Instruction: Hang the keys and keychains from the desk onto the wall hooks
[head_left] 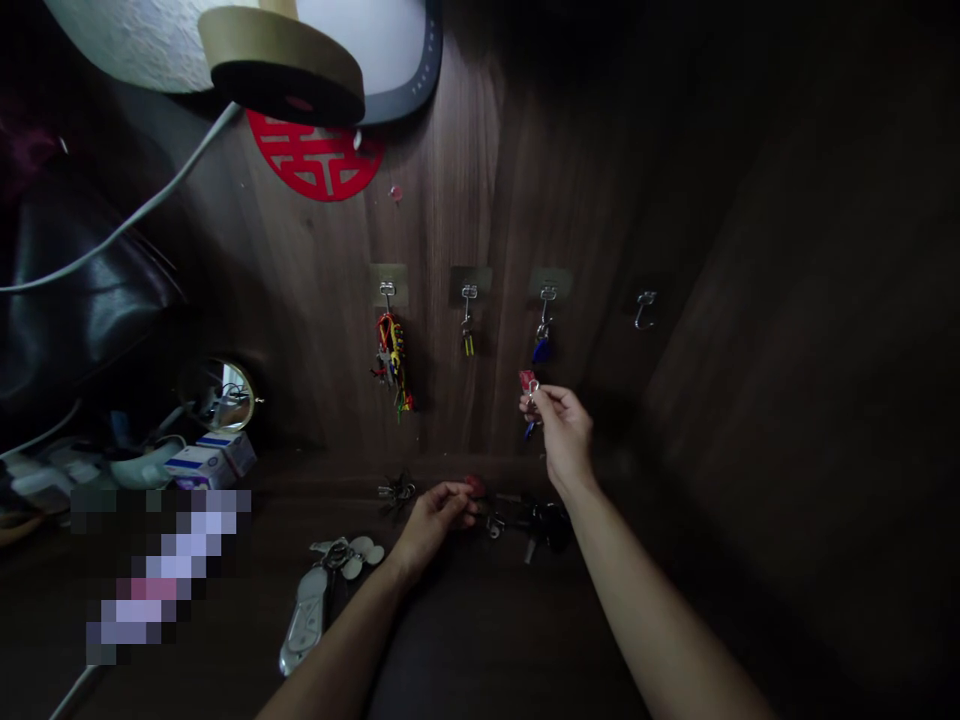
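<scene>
My right hand (564, 430) is raised in front of the board, pinching a key ring (533, 388). A red tag (526, 379) shows above the fingers and a blue-headed key (531, 429) hangs below. Lower down, my left hand (439, 515) has its fingers closed at a small dark red piece (474, 485), whose kind is too dim to make out. Just to its right lie dark keys (495, 524) and a black bundle (550, 525). Another key bunch (396, 488) lies behind my left hand. Keys with a silver remote (306, 620) lie beside my left forearm.
Along the board, one metal hook (388, 290) holds keys on colourful cords (394, 355), another a yellow key pair (469, 340), a third a blue key (541, 348). The rightmost hook (645, 308) is bare. A lamp (285, 65), round mirror (225, 395) and small boxes (214, 458) stand left.
</scene>
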